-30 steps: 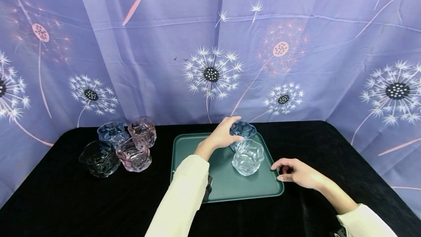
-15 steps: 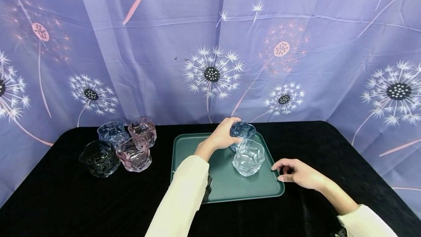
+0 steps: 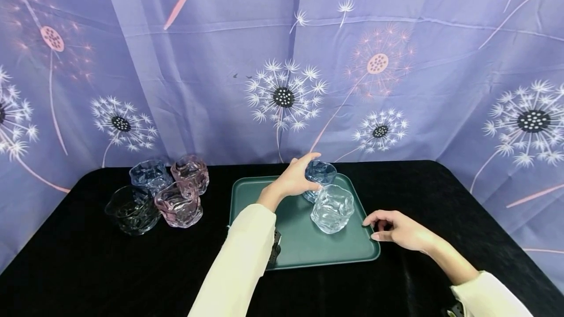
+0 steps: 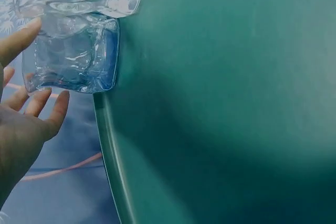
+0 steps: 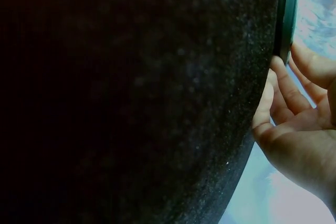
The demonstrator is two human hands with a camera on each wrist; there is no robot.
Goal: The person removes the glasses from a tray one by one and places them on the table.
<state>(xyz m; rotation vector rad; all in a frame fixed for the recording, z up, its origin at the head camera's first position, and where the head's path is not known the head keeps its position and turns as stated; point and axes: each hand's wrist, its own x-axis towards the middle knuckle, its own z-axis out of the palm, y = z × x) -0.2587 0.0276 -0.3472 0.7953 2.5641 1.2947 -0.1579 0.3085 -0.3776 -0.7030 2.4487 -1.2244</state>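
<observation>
Towards the back right of the green tray (image 3: 304, 248) stands a blue glass (image 3: 320, 172) with a wavy surface. My left hand (image 3: 293, 179) holds it from the left, thumb on the near side and fingers at the far side. In the left wrist view the blue glass (image 4: 73, 56) lies between the thumb and the spread fingers of the left hand (image 4: 26, 124). A clear glass (image 3: 332, 209) stands just in front and partly covers it. At the tray's right edge, my right hand (image 3: 398, 231) pinches the rim; the right wrist view shows its fingertips against the tray (image 5: 287, 14).
On the black-covered table's left are a second blue glass (image 3: 151, 176), two pink glasses, one behind (image 3: 191, 174) and one in front (image 3: 179, 205), and a dark grey glass (image 3: 132, 212), close together. A lilac dandelion-print cloth (image 3: 211, 87) hangs behind.
Over the last half second the left hand and the blue glass have shifted slightly left. The clear glass and the right hand stay where they were.
</observation>
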